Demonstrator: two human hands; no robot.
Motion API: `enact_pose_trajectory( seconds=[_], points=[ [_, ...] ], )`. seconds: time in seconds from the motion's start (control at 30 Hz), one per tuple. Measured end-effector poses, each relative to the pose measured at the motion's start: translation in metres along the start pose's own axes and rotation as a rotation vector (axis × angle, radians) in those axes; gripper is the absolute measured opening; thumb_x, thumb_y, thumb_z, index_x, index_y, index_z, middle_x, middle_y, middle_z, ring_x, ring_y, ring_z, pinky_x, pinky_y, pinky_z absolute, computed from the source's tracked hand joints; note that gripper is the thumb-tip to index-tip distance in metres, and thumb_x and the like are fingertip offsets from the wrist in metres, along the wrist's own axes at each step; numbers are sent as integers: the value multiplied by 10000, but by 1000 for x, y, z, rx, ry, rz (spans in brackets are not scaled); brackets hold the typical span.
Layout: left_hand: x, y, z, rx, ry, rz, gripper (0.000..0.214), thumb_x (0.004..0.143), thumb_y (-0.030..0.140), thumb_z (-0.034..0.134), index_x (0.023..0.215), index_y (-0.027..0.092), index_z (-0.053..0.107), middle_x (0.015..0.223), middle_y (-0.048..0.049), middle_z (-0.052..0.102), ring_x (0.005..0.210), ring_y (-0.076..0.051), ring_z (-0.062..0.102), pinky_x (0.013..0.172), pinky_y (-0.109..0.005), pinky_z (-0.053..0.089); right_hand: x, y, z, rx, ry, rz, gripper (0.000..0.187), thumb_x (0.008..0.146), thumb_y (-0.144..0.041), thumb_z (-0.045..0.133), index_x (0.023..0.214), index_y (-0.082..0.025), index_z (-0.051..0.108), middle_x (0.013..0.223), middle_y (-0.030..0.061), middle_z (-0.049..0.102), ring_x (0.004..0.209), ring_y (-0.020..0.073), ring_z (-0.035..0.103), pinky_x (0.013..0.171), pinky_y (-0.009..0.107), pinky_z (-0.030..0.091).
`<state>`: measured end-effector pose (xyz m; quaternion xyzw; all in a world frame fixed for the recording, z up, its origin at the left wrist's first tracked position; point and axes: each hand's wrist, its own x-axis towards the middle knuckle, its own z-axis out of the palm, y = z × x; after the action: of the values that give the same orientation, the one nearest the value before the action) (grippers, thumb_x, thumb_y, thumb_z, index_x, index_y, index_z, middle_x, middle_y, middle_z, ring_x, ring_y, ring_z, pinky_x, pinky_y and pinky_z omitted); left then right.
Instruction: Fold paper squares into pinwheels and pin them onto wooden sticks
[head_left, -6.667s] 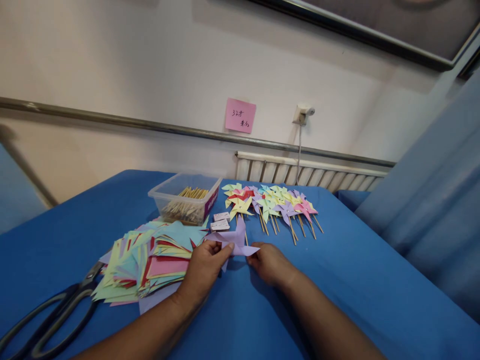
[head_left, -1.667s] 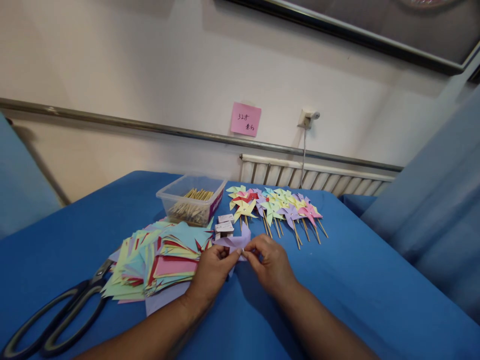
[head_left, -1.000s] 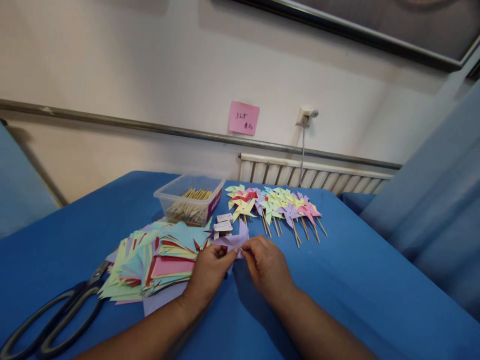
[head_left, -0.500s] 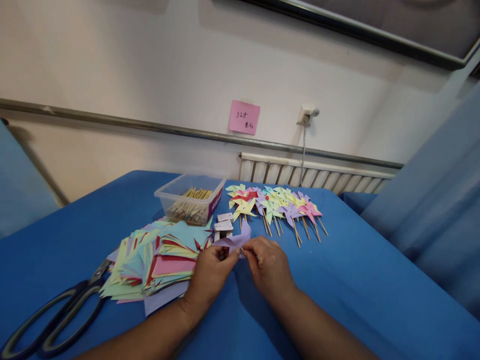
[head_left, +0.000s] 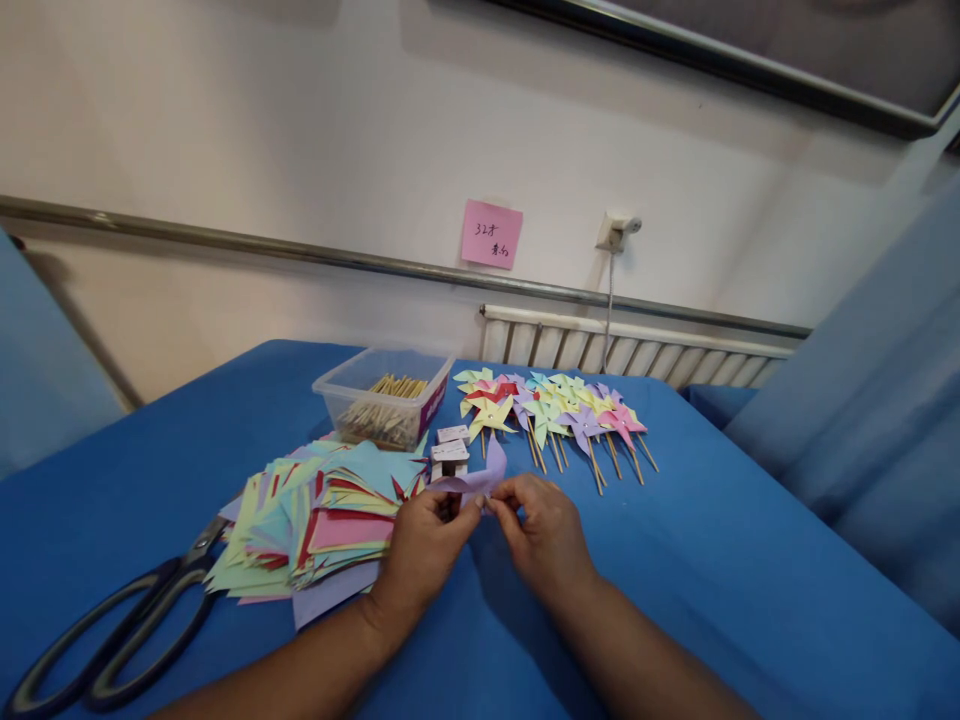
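A purple paper pinwheel (head_left: 474,482) with folded blades is between my hands, above the blue tablecloth. My left hand (head_left: 429,535) is closed, its thumb and fingers pinching the paper near the middle. From the other side my right hand (head_left: 541,525) makes a pinch at the pinwheel's centre; whatever small piece lies between those fingertips is too small to make out. Just behind the pinwheel stand two small white boxes (head_left: 449,455), the nearer one open. Left of my left hand lies a loose pile of cut coloured paper squares (head_left: 330,520).
Large dark-handled scissors (head_left: 150,620) lie at the left, blades under the paper pile. A clear plastic box (head_left: 439,385) holds many short wooden sticks. Several pinwheels on sticks (head_left: 555,410) lie at the back right. Behind the blue table (head_left: 675,560) are a radiator (head_left: 570,345) and a wall.
The view has shifted very slightly. My right hand's fingers have moved a little at the pinwheel's centre; my left hand keeps its pinch on the paper.
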<state>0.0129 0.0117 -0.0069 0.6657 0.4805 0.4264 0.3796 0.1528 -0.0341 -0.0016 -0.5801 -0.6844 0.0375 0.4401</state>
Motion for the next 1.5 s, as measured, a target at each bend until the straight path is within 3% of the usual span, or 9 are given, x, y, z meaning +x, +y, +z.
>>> enact_pose_trajectory(
  seconds=[1.27, 1.5],
  points=[
    [-2, 4, -1, 4, 11, 53, 140, 698, 287, 617, 767, 179, 673, 664, 10, 671, 591, -143, 588, 547, -224, 440, 5, 6, 6, 335, -62, 296, 104, 759, -242, 607, 685, -180, 645, 644, -1, 624, 560, 117, 544, 548, 229, 426],
    [-2, 6, -2, -21, -17, 66, 150, 693, 295, 622, 785, 190, 677, 697, 2, 691, 632, -158, 617, 590, -232, 464, 5, 5, 6, 344, -29, 256, 92, 748, -213, 601, 667, -186, 634, 640, -10, 605, 585, 120, 546, 575, 229, 437]
  ],
)
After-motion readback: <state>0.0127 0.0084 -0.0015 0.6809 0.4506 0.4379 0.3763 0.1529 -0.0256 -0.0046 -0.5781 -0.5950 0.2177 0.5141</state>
